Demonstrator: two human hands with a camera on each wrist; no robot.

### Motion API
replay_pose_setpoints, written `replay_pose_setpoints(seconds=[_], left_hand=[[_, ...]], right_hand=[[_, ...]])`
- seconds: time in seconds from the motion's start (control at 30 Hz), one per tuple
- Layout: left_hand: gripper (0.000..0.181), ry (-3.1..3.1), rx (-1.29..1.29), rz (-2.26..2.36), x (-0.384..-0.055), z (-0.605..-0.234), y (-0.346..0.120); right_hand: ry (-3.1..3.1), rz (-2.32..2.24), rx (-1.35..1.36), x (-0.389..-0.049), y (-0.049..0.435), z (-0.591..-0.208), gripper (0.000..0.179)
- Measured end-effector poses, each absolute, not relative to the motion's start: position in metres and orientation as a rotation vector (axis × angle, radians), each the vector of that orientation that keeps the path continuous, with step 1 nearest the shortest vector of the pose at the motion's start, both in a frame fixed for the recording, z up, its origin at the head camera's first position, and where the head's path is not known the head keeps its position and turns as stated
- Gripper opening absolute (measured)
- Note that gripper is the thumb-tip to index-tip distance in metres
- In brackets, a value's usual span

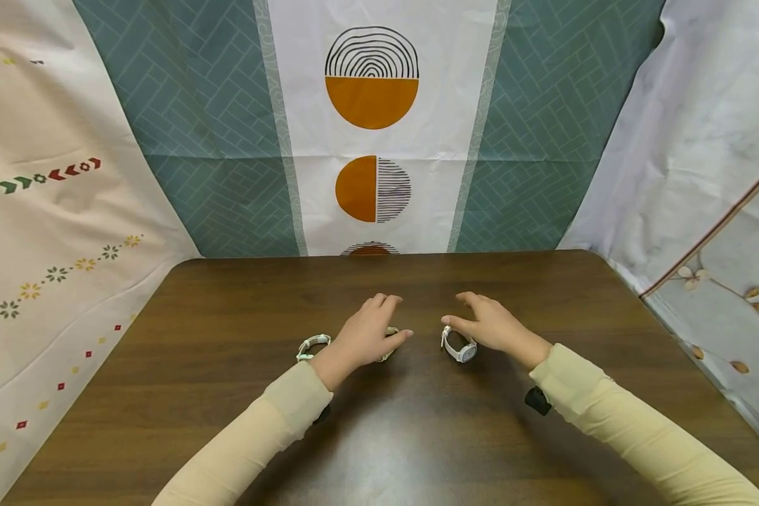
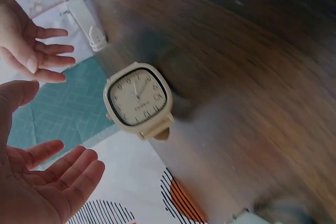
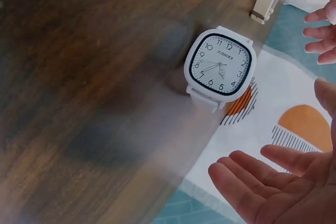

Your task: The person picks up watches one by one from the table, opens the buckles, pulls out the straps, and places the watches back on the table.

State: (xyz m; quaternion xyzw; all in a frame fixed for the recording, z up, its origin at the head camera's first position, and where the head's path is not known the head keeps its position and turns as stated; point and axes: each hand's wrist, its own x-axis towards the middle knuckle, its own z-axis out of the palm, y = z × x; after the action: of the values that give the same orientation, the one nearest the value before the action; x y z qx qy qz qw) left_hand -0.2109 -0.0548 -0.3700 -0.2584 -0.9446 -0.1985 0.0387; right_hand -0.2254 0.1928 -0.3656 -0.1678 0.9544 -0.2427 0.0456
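Note:
My left hand (image 1: 370,334) hovers with loosely spread fingers over a beige wristwatch (image 1: 388,336), hiding much of it in the head view. The left wrist view shows that beige wristwatch (image 2: 157,128) with its square dial turned to the camera, apart from the fingers (image 2: 79,179). On the right, a white wristwatch (image 1: 460,348) stands on its side with its strap looped. My right hand (image 1: 490,325) is just beyond it, thumb close over the strap. In the right wrist view the square white wristwatch (image 3: 220,64) lies apart from the open palm (image 3: 294,192). Neither hand holds anything.
A third, pale green-and-white wristwatch (image 1: 313,344) sits left of my left forearm. All lie on a brown wooden table (image 1: 379,436). A patterned teal and white cloth (image 1: 228,140) hangs along the back edge, with pale cloths at both sides.

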Motion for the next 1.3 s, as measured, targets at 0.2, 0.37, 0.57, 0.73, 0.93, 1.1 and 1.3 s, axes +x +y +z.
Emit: replay_pose_setpoints(seconds=[0.2,0.37,0.57,0.73,0.93,1.1,1.3], left_hand=[[0.054,-2.906,-0.811,-0.629,-0.214,-0.37,-0.043],[0.052,-2.913,-0.79,-0.691,-0.217,-0.372,-0.034],[0.052,-2.945,-0.754,-0.783,-0.22,-0.375,-0.025],[0.05,-2.957,-0.741,-0.837,-0.221,-0.379,-0.017],[0.049,-2.991,-0.708,-0.875,-0.224,-0.383,-0.007],[0.048,-3.009,-0.68,-0.904,-0.227,-0.387,-0.001],[0.044,-3.016,-0.665,-0.899,-0.229,-0.392,0.006]], right_hand=[[2.942,-0.724,-0.487,-0.228,0.196,-0.368,0.062],[2.948,-0.733,-0.466,-0.23,0.198,-0.371,0.057],[2.954,-0.751,-0.431,-0.231,0.199,-0.374,0.054],[2.954,-0.747,-0.392,-0.232,0.198,-0.377,0.052],[2.934,-0.757,-0.373,-0.233,0.197,-0.38,0.05],[2.929,-0.771,-0.37,-0.234,0.199,-0.384,0.046],[2.919,-0.793,-0.359,-0.234,0.2,-0.387,0.043]])
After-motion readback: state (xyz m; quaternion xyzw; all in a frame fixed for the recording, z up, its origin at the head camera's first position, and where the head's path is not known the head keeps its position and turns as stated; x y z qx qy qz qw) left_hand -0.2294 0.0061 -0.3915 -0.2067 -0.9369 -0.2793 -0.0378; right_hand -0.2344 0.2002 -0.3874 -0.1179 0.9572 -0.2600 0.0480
